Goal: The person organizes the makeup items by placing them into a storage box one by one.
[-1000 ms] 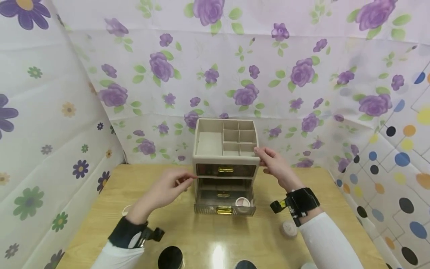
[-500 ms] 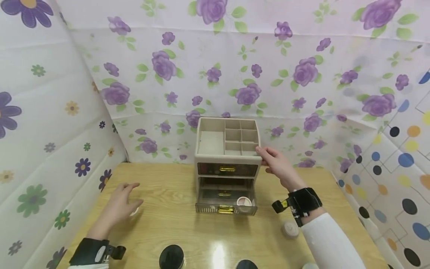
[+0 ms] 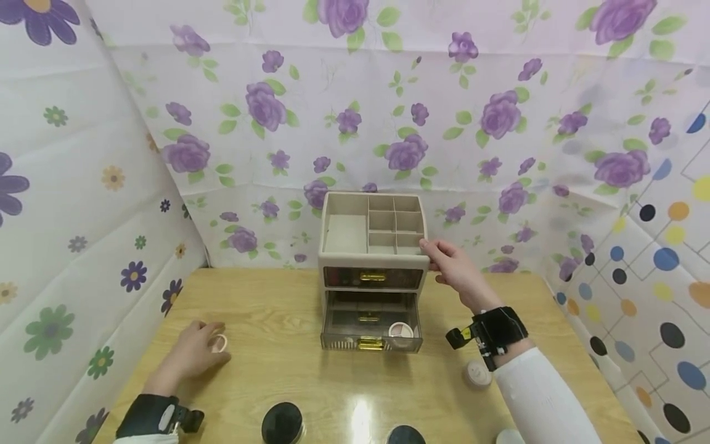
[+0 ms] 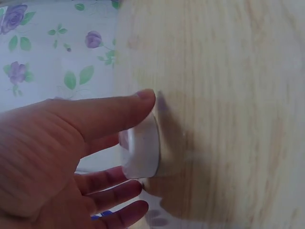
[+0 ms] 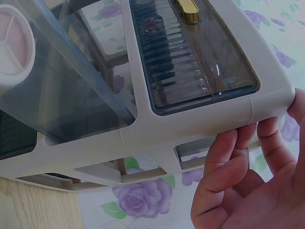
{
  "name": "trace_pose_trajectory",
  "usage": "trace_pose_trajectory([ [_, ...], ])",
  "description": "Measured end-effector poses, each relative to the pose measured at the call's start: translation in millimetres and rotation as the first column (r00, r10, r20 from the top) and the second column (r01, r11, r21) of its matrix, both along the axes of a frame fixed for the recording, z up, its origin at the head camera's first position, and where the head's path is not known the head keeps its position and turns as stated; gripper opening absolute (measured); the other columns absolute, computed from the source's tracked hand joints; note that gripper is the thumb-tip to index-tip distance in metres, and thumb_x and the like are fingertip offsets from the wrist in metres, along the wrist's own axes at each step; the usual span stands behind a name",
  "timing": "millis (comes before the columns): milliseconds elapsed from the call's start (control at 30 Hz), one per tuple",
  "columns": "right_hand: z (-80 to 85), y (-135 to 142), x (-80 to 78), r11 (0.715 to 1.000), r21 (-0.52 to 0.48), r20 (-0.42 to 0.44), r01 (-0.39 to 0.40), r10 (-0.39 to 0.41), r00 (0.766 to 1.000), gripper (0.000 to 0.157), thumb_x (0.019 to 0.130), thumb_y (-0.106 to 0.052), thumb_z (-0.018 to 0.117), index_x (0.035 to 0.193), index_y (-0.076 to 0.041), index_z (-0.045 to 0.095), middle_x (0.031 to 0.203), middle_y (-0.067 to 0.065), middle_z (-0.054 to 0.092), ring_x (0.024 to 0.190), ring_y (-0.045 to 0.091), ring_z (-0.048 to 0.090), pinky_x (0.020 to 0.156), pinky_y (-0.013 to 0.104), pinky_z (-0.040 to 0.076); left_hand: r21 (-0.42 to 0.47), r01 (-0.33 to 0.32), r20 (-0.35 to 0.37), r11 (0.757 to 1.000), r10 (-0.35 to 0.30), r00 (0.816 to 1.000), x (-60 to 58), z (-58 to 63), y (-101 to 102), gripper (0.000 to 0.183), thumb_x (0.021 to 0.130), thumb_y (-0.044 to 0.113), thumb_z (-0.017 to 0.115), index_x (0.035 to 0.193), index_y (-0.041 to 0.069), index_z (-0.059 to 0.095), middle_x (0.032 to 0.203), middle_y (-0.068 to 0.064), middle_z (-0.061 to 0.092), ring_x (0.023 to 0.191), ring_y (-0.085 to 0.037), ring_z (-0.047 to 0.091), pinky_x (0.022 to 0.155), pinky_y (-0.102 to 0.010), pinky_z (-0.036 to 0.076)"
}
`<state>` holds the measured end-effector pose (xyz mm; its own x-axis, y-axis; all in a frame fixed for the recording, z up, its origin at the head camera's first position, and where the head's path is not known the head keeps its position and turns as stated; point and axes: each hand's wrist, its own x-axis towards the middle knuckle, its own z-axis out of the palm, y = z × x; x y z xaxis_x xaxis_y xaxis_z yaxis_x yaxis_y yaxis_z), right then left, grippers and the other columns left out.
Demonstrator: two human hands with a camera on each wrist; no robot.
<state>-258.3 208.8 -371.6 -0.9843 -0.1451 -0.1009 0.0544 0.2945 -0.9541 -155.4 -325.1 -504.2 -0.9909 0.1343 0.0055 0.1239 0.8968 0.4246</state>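
A cream desktop drawer organizer [image 3: 373, 258] stands at the back of the table, its middle drawer [image 3: 370, 339] pulled out. In that smoky clear drawer lies a round three-section makeup compact [image 3: 400, 330]. My right hand [image 3: 457, 271] grips the organizer's upper right edge, thumb on top and fingers beneath, as the right wrist view shows too. At the table's left, my left hand [image 3: 191, 351] has thumb and fingers round a small white round makeup compact [image 4: 144, 149]. Its thumb lies on the compact's edge, while the other fingers are partly hidden behind it.
Two black-lidded round jars [image 3: 282, 423] stand at the table's front edge. A pale round container [image 3: 477, 374] sits below the right wrist, with another white one [image 3: 509, 436] at the lower edge. Flowered cloth walls [image 3: 266, 160] enclose the table.
My left hand has moved from the organizer's left side to the table's left and closed round the white compact. My right hand stays on the organizer; the drawer remains pulled out.
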Motion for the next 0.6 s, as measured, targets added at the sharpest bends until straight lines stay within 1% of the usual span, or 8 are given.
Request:
trace_pose_trajectory([
  [100,1.0,0.6,-0.3,1.0,0.002,0.005,0.0,0.0,1.0,0.059,0.087,-0.071,0.057,0.103,-0.014,0.058,0.098,0.001,0.059,0.091,0.018,0.055,0.074,0.036,0.043,-0.003,0.004,-0.014,1.0,-0.004,1.0,-1.0,-2.4,-0.1,0.065,0.075,0.026,0.084,0.125,-0.007,0.059,0.109,-0.032,0.051,0.096,-0.047,0.051,0.082,-0.064,0.045],
  [267,-2.9,-1.5,-1.2,1.0,0.006,0.006,-0.007,0.007,1.0,0.061,0.086,-0.072,0.056,0.105,-0.014,0.058,0.101,0.002,0.061,0.096,0.02,0.057,0.076,0.037,0.043,-0.002,0.005,-0.016,1.0,-0.005,1.0,3.0,-7.6,-3.3,0.055,0.078,0.021,0.08,0.122,-0.005,0.061,0.106,-0.029,0.053,0.093,-0.045,0.053,0.08,-0.062,0.046],
  [467,-2.6,1.9,-1.5,1.0,-0.011,0.005,-0.01,0.01,1.0,0.054,0.09,-0.068,0.055,0.103,-0.016,0.056,0.096,0.0,0.054,0.088,0.017,0.052,0.074,0.037,0.04,-0.006,0.006,-0.059,1.0,-0.006,0.998,1.1,-7.6,0.6,0.046,0.08,0.018,0.079,0.117,-0.004,0.063,0.099,-0.022,0.057,0.084,-0.036,0.057,0.077,-0.057,0.049],
  [600,-2.6,0.7,0.5,1.0,-0.009,0.009,0.002,-0.002,1.0,0.054,0.088,-0.069,0.056,0.102,-0.017,0.056,0.096,0.0,0.054,0.087,0.017,0.052,0.072,0.035,0.04,-0.006,-0.003,-0.054,1.0,0.003,0.999,2.1,-7.5,-0.9,0.046,0.081,0.02,0.078,0.117,-0.005,0.063,0.098,-0.023,0.057,0.084,-0.036,0.056,0.077,-0.058,0.049],
])
